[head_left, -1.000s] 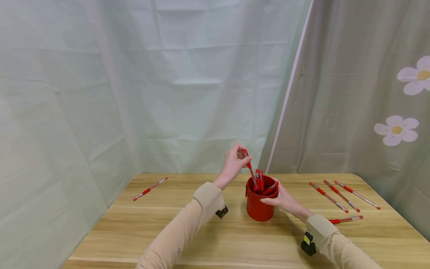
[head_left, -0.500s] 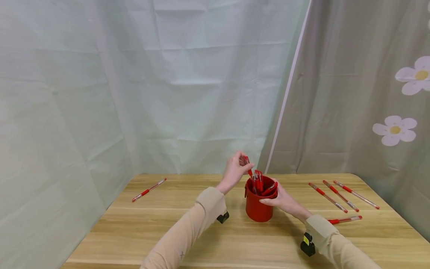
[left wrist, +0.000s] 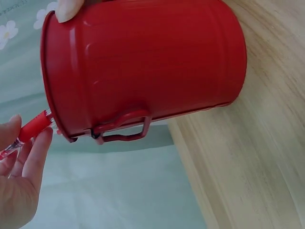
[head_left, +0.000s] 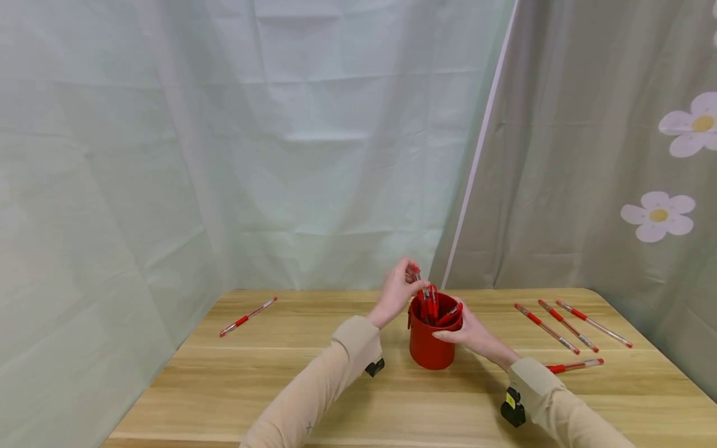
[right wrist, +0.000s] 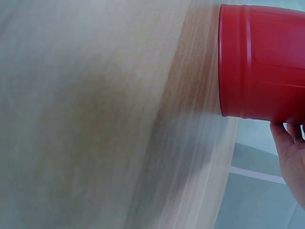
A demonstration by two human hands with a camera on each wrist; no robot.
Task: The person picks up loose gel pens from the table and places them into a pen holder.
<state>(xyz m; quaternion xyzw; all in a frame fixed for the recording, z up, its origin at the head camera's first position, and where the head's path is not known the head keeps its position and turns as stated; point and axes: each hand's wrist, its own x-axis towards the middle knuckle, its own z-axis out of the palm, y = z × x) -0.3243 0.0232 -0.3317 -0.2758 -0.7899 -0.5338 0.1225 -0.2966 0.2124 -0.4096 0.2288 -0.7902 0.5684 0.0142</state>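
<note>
A red metal bucket [head_left: 431, 348] with a small side handle [left wrist: 126, 129] stands upright on the wooden table. Several red pens [head_left: 433, 303] lean inside it. Between thumb and fingers, my left hand [head_left: 395, 295] pinches another red pen [left wrist: 35, 126], whose lower end is inside the bucket's mouth. My right hand [head_left: 475, 334] holds the bucket by its right side, thumb over the front of the rim. From the right wrist view, fingers [right wrist: 286, 143] touch the bucket's wall; the rest of that grip is out of frame.
One red pen [head_left: 248, 317] lies at the table's left. To the right lie three slanting pens, among them one pen [head_left: 547, 328] nearest the bucket. Another pen [head_left: 577, 366] lies partly behind the right sleeve [head_left: 538, 379]. Curtains [head_left: 336, 155] hang behind the table [head_left: 269, 386].
My left hand has moved down and slightly right, lowering its pen deeper into the bucket. The right hand and the bucket have stayed in place.
</note>
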